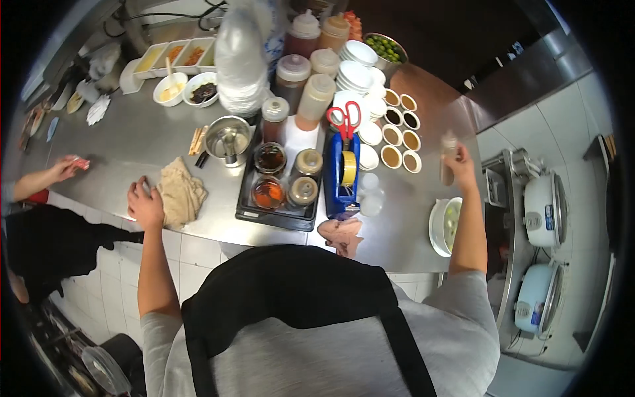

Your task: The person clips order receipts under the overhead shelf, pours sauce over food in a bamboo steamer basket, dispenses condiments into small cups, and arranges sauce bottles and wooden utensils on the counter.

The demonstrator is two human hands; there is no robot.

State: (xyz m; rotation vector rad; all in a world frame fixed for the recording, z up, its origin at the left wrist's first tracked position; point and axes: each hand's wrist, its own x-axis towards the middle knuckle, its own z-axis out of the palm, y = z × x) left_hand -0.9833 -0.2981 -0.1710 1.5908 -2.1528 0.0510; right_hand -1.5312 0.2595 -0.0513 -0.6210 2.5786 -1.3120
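Observation:
In my right hand [462,167] is a squeeze bottle [448,141] with brownish contents, its fingers wrapped round the side, at the counter's right part. Closer to me, beside my right forearm, stands a white bowl [436,227] with pale green contents. Several small dishes of brown and dark sauce [391,135] sit in rows to the left of the bottle. My left hand [146,204] rests at the counter's front edge with its fingers apart, holding nothing. A crumpled beige cloth [180,192] lies right beside it.
A black tray [248,210] carries jars and bottles mid-counter. Next to it are a blue tape dispenser [337,188] and red-handled scissors [344,116]. White dish stacks [355,76] stand behind. Another person's hand [65,169] is at the left. Rice cookers [541,212] stand right.

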